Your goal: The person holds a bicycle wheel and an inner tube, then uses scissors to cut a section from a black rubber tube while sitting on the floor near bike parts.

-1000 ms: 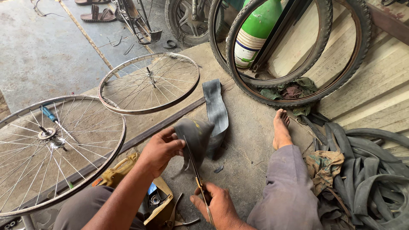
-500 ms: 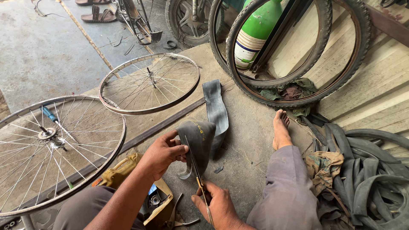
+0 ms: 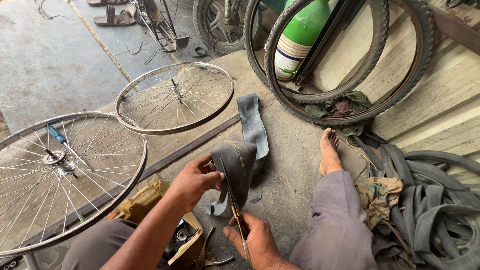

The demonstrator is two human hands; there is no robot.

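Looking down from the head camera, we find our left hand [image 3: 194, 181] pinching a folded strip of black inner tube [image 3: 239, 165] at the frame's centre, fingers clamped on its left edge. Our right hand [image 3: 255, 240], at 6 o'clock, grips scissors [image 3: 234, 200], blades upright against the tube's fold; its tail runs toward 12 o'clock over the concrete floor [image 3: 295, 155]. At 9 o'clock, 2 spoked wheel rims [image 3: 174, 97] lie flat. At 1 o'clock, 2 tyres [image 3: 400, 85] lean on a wall around a green cylinder [image 3: 300, 37]. At 4 o'clock, old tubes [image 3: 435, 210] are heaped beside our bare foot [image 3: 330, 150].
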